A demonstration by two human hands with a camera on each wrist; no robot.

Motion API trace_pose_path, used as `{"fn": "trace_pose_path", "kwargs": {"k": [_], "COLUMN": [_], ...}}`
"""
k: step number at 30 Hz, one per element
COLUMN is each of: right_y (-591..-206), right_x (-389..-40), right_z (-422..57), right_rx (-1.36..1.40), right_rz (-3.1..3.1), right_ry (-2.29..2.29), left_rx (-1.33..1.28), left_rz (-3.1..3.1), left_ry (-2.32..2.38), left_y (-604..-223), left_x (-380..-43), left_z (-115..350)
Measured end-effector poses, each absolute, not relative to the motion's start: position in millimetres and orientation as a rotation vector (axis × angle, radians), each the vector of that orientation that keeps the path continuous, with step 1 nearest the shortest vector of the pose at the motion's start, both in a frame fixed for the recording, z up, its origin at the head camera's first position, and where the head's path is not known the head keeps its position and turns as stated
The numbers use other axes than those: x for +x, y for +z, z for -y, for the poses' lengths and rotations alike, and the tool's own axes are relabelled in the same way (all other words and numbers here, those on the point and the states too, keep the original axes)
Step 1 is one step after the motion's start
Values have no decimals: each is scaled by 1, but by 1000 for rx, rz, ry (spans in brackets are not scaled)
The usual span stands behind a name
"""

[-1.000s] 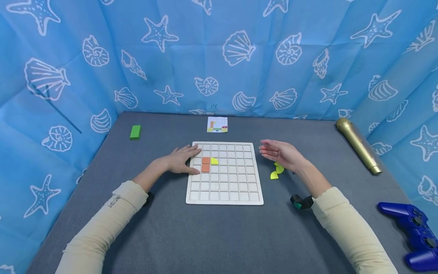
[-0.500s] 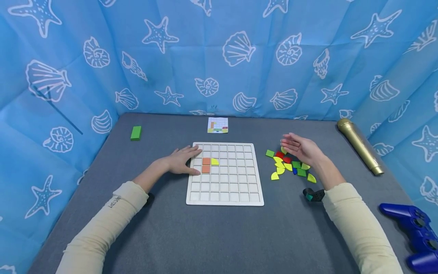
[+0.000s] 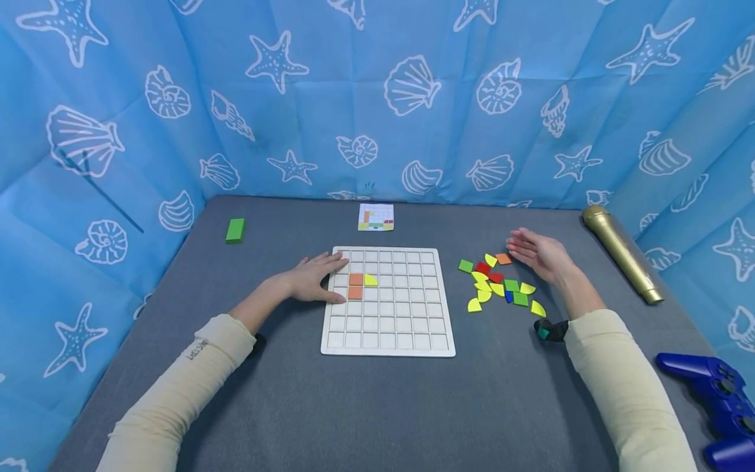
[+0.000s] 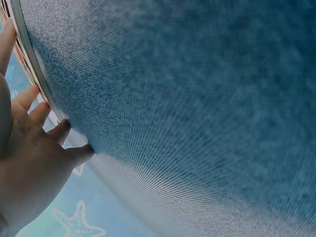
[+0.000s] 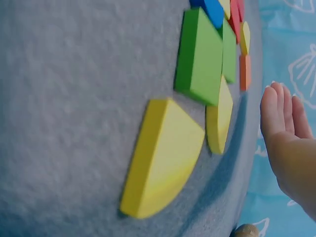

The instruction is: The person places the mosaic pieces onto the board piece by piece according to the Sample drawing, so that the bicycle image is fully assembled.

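Observation:
My left hand [image 3: 311, 278] rests with spread fingers on the left edge of a white grid board [image 3: 387, 324]. Two orange squares [image 3: 356, 293] and a yellow quarter-circle tile [image 3: 370, 280] sit in its cells. To the right of the board lie several loose tiles, among them green squares [image 3: 521, 299], red tiles [image 3: 482, 267], an orange square [image 3: 503, 259] and yellow quarter-circles [image 5: 165, 163]. Just beyond their right side, my right hand [image 3: 542, 254] is held with straight fingers and nothing in it. In the right wrist view, a blue tile [image 5: 212, 11] lies against a green square [image 5: 205, 57].
A small printed card [image 3: 375, 217] with a coloured grid pattern lies behind the board. At the back left is a green block [image 3: 234, 231]. A gold microphone [image 3: 622, 255] and a blue game controller [image 3: 716, 400] lie on the right. A blue shell-patterned curtain [image 3: 330, 98] surrounds the table.
My right hand has moved right, away from the board, uncovering the loose tiles that it hid from the head view. My left hand has stayed on the board's edge.

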State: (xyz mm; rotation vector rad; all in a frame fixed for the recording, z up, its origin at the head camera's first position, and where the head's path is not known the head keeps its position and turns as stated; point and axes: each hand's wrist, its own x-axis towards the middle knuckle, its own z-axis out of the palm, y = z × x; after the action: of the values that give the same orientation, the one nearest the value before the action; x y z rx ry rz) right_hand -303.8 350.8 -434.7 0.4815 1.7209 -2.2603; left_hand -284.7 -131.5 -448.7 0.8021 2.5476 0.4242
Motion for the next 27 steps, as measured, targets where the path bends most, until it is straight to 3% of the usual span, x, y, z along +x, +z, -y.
{"fn": "trace_pose_path", "kwargs": {"k": [8,27], "right_y": [-442,-452], "right_x": [-313,-327], "right_z": [-353,-347], "right_rx": [466,138], "right_rz": [-1964,-2427], "right_ry": [-2058,-1601], "left_rx": [818,801], "left_rz": [-2538,-2553], "left_ry": [441,422], "left_y": [-447,-450], "left_x": [-283,-284], "left_z": [131,132]}}
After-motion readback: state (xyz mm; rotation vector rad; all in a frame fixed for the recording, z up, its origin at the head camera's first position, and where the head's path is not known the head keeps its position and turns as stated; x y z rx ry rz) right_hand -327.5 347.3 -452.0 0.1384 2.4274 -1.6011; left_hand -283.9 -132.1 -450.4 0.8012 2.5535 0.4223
